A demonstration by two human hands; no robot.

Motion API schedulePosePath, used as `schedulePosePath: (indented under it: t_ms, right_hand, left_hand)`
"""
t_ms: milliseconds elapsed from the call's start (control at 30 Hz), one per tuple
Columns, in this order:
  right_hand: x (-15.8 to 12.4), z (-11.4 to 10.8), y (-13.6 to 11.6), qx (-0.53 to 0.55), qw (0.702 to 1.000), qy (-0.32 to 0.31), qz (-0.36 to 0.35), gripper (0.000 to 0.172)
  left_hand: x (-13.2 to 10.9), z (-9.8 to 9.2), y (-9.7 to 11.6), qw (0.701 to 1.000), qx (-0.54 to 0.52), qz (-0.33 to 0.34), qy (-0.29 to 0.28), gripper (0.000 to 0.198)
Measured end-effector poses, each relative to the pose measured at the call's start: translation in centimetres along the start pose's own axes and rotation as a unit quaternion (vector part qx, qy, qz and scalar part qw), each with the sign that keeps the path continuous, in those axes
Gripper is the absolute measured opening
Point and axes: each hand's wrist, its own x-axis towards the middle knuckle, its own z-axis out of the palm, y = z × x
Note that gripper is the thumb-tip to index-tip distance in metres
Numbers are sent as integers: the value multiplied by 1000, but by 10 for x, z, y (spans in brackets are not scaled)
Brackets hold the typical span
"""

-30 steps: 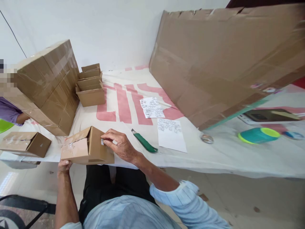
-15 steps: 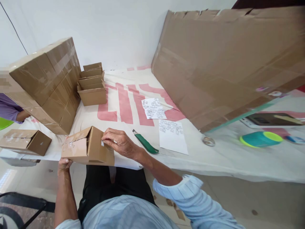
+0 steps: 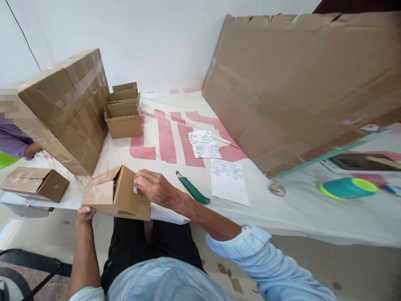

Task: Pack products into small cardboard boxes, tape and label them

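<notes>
A small cardboard box (image 3: 131,198) rests tilted at the table's front edge, its top flaps folded over and a dark gap showing at one end. My left hand (image 3: 85,214) grips its lower left corner, thumb on the near side; the other fingers are hidden beneath. At the box's right end, my right hand (image 3: 155,188) has its fingers pressed together against a small white label (image 3: 135,189) on the cardboard. Just right of that hand lies a green utility knife (image 3: 193,188). Two paper sheets, one with many small labels (image 3: 204,144) and one with fewer (image 3: 230,184), lie beyond it.
Taped boxes (image 3: 72,108) form a tall stack at left, with nested open boxes (image 3: 123,125) beside it. Another closed box (image 3: 34,184) sits at far left near a co-worker's arm (image 3: 33,149). A large cardboard sheet (image 3: 297,83) leans at right, near a tape roll (image 3: 277,189).
The view has shifted slightly, so the table things appear a little farther right. Both hands stay on the box, and the right fingers remain at the label.
</notes>
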Motion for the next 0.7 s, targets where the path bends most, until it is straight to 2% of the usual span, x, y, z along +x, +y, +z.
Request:
schedulePosePath:
  t_ms: [333, 533, 700]
  right_hand:
    - [0, -1, -1, -1, 1000, 17, -5, 23]
    - [-2, -6, -1, 64, 997, 43, 11, 12]
    - [-4, -6, 2, 90, 994, 51, 19, 15]
  left_hand:
    - [0, -2, -2, 1000, 17, 25, -7, 84]
    - [-3, -1, 0, 1000, 11, 23, -16, 84]
    - [-3, -1, 0, 1000, -5, 21, -19, 88]
